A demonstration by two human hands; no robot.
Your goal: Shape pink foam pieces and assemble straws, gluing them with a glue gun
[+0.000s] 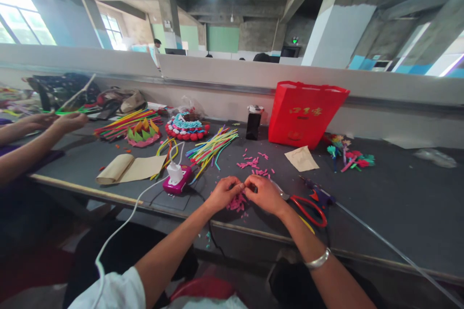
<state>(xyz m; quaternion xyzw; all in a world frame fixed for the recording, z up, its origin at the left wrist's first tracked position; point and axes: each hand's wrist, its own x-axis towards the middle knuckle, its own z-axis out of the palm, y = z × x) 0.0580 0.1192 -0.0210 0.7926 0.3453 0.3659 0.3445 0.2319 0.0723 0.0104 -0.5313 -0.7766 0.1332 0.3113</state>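
My left hand (225,194) and my right hand (264,194) meet over the table's front edge, their thumbs and fingertips pinched together. Whatever lies between the fingertips is too small to make out. Under and between them is a heap of short pink cut pieces (237,203). More pink bits (250,163) are scattered just beyond. Beside my right hand lies a pair of scissors with red handles (308,210), its blades partly hidden by that hand. Farther right rests a glue gun (319,194) with a long clear glue stick (384,239) running from it.
A purple power strip (183,181) with a white plug and cable sits left, near a pipe cleaner bundle (213,147) and brown paper roll (118,169). Behind stand a black bottle (253,125) and red bag (308,115). A co-worker's hands (65,120) work at far left.
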